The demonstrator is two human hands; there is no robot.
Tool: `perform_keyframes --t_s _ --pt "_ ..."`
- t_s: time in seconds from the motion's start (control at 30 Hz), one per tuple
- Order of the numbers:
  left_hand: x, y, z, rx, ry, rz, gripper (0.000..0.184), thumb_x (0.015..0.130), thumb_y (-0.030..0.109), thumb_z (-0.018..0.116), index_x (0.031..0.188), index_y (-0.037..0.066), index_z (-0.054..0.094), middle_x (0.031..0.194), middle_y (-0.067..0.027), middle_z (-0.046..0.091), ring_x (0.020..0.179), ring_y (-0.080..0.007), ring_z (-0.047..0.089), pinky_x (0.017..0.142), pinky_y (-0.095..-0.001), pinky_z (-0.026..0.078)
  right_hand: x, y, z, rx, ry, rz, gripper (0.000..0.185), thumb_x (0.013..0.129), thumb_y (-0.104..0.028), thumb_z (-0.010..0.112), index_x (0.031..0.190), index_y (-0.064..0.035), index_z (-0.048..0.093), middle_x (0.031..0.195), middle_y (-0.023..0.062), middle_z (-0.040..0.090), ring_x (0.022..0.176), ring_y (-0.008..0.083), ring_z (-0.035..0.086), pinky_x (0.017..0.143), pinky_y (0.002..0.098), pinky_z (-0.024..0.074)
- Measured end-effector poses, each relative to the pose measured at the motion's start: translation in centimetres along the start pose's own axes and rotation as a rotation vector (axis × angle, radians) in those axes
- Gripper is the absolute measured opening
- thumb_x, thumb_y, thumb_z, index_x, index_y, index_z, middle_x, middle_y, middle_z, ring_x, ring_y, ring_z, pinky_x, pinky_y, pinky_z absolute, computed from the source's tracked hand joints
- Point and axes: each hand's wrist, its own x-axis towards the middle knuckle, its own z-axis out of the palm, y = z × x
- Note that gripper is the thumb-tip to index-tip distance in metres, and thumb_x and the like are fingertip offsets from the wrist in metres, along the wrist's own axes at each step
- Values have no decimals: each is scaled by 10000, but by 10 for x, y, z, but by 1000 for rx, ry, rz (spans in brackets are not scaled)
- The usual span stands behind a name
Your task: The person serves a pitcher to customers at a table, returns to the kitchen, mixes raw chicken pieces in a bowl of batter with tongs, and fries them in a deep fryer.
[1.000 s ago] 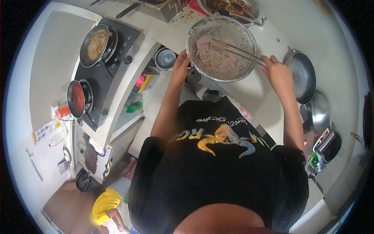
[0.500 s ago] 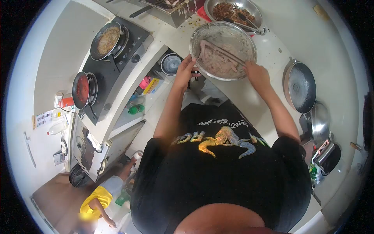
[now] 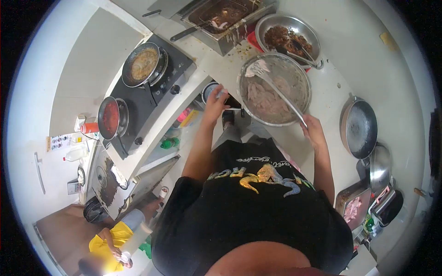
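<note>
My right hand [image 3: 315,130] grips the handle end of metal tongs [image 3: 284,96]. Their head rests at the upper left inside a large steel bowl [image 3: 275,123], against a pale, batter-coated strip of meat [image 3: 252,69]. More coated meat strips [image 3: 263,97] lie in the bowl in wet grey-white batter. My left hand [image 3: 215,105] is off the bowl, to its left, with fingers apart and nothing visible in them.
A deep fryer [image 3: 230,40] with dark oil stands behind. A steel bowl of brown bits [image 3: 317,43] sits beyond the batter bowl. Left, a stove [image 3: 165,94] carries two pans. Right are an empty wok [image 3: 359,129] and a meat tray [image 3: 340,202]. A person in yellow [image 3: 110,237] is lower left.
My left hand has let go of the bowl's rim. The tongs' head has shifted to the upper left of the bowl, with my right hand lower. The view has tilted, showing more fryer.
</note>
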Motion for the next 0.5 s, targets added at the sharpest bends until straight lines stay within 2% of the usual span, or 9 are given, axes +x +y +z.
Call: perform_keyframes --t_s 0.07,0.1,0.2,0.3,0.4,0.43,0.47,0.5 --pt "22 19 -17 58 151 74 635 915 343 626 1373 -30 393 1205 -133 551 1008 -200 599 750 -303 514 -5 1 -3 107 -50 7 237 999 -238 483 933 -36 587 632 -16 492 423 33 335 364 198 235" --pt "36 31 -28 112 183 119 640 892 332 654 1351 -40 406 1209 -187 543 1058 -254 580 832 -329 492 -3 -2 -2 159 -76 11 240 1002 -235 476 947 -32 589 632 -14 492 420 32 332 362 195 234" --pt "91 61 -63 618 430 663 649 860 321 678 1335 -38 419 1256 -230 514 1129 -328 533 910 -375 454 5 -37 11 206 -57 -4 256 1006 -235 463 975 -17 593 621 -14 485 416 33 328 356 192 233" --pt "137 113 -87 990 585 843 677 816 357 702 1311 -26 443 1308 -243 479 1202 -380 466 967 -449 410 36 -85 34 54 19 -110 270 993 -280 496 959 -37 609 629 -28 500 432 25 350 379 184 250" --pt "181 146 -101 1242 584 591 735 767 422 726 1294 -14 457 1346 -209 465 1241 -379 436 965 -487 406 89 -132 66 -163 133 -247 303 983 -319 518 900 -54 641 611 -46 500 458 19 376 412 187 275" --pt "193 154 -107 1350 535 481 767 775 505 690 1302 -4 466 1348 -200 476 1262 -391 422 1003 -482 398 113 -144 74 -258 136 -304 314 974 -317 529 883 -41 648 591 -21 510 465 55 402 425 215 309" --pt "205 159 -110 1442 468 379 734 772 507 691 1277 11 496 1327 -191 499 1242 -382 449 981 -478 419 139 -153 82 -351 138 -360 326 965 -316 540 866 -28 656 571 5 520 472 91 428 438 243 342" --pt "216 165 -112 1532 398 277 703 770 509 693 1252 26 525 1306 -181 523 1222 -374 477 959 -474 439 162 -163 94 -518 215 -539 333 950 -311 550 860 -9 656 580 64 558 507 162 505 470 298 394"
